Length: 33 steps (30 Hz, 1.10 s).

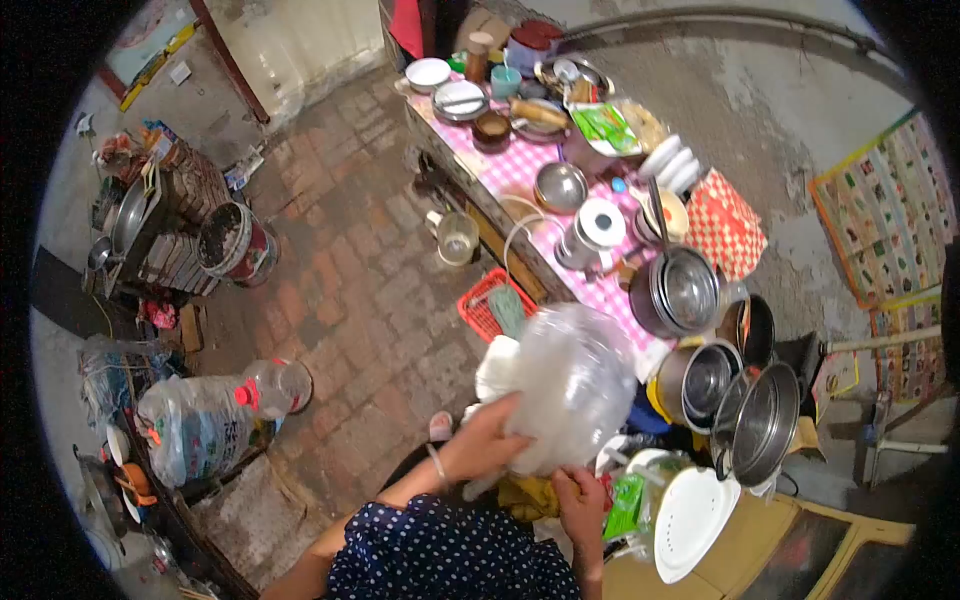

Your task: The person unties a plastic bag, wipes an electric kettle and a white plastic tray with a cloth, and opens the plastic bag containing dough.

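1. One bucket [237,245], dark inside, on the brick floor
2. My left hand [485,445], half curled against one puffed clear plastic bag [575,385], whose contents I can't make out
3. One red basket [482,312] holding green cloth [506,308], partly behind the bag
4. My right hand [578,500], fingers nearly closed at the bag's lower edge; pinch unclear
5. One white tray [692,525], right of that hand

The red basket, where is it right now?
In the head view, the red basket is near the middle, beside the long left edge of the pink checkered table, just above and left of the clear plastic bag.
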Motion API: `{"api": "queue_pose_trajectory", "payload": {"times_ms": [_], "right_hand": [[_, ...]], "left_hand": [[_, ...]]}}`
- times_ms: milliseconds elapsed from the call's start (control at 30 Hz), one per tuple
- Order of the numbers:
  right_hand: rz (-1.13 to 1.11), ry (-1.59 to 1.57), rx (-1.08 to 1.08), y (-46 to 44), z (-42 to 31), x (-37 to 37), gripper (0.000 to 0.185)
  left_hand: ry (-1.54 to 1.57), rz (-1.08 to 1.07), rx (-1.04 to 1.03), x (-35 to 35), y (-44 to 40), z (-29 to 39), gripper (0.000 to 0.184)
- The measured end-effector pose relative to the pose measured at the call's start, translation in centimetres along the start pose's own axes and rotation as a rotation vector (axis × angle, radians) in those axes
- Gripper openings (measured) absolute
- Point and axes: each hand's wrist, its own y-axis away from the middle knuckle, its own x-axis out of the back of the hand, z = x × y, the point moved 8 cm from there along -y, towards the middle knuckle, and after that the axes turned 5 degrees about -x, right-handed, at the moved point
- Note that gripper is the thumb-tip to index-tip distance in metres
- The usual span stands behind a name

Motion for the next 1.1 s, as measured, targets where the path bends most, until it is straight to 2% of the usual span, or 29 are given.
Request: {"api": "queue_pose_trajectory", "payload": {"times_ms": [33, 133, 233, 300, 333, 367, 500, 600, 733, 767, 833, 900, 967, 1033, 1100], "right_hand": [[0.001, 0.002, 0.017, -1.4, -1.5, -1.4, 0.022], [-0.088, -0.009, 0.082, -6.1, -5.5, -6.6, 0.018], [-0.18, -0.059, 0.2, -11.7, -10.5, -11.4, 0.019], [-0.23, -0.085, 0.219, -16.6, -12.4, -15.0, 0.023], [-0.286, -0.103, 0.223, -18.7, -13.8, -16.9, 0.027], [-0.299, -0.114, 0.245, -21.0, -15.9, -18.3, 0.027], [-0.507, -0.148, 0.27, -27.2, -25.6, -25.7, 0.028], [-0.604, -0.2, 0.21, -31.3, -29.4, -30.7, 0.029], [-0.685, -0.287, 0.323, -34.7, -35.0, -34.8, 0.032], [-0.677, -0.292, 0.341, -35.2, -35.3, -35.3, 0.033], [-0.664, -0.317, 0.223, -37.3, -36.5, -36.6, 0.03], [-0.579, -0.191, 0.074, -40.2, -36.9, -36.9, 0.031], [-0.558, -0.4, -0.112, -43.2, -35.4, -37.9, 0.03], [-0.299, -0.354, 0.116, -46.3, -35.6, -36.9, 0.027], [-0.21, -0.342, -0.084, -48.3, -37.0, -36.4, 0.028]], "left_hand": [[0.02, 0.007, 0.12, 2.9, -0.3, -0.6, 0.034], [0.247, 0.283, 0.231, 12.7, -0.9, -1.2, 0.03], [0.247, 0.531, 0.173, 22.3, -1.9, -1.8, 0.018], [0.264, 0.756, 0.216, 28.0, -2.6, -1.5, 0.018], [0.199, 0.686, 0.204, 31.0, -3.3, -1.5, 0.025], [0.354, 0.769, 0.145, 32.9, -4.5, -0.2, 0.03], [0.349, 0.892, 0.134, 42.8, -6.2, 0.7, 0.028], [0.274, 0.994, 0.097, 49.7, -8.0, 1.1, 0.027], [0.235, 1.038, 0.119, 57.0, -12.2, 1.6, 0.029], [0.221, 1.026, 0.144, 58.2, -12.7, 0.9, 0.031], [0.219, 1.014, 0.116, 61.8, -15.5, 0.2, 0.03], [0.275, 1.004, 0.166, 65.1, -18.0, -1.9, 0.029], [0.294, 1.006, 0.203, 69.1, -20.3, -5.9, 0.03], [0.269, 1.016, 0.252, 73.2, -22.6, -9.8, 0.03], [0.188, 1.048, 0.333, 76.1, -25.5, -10.3, 0.026]]}}
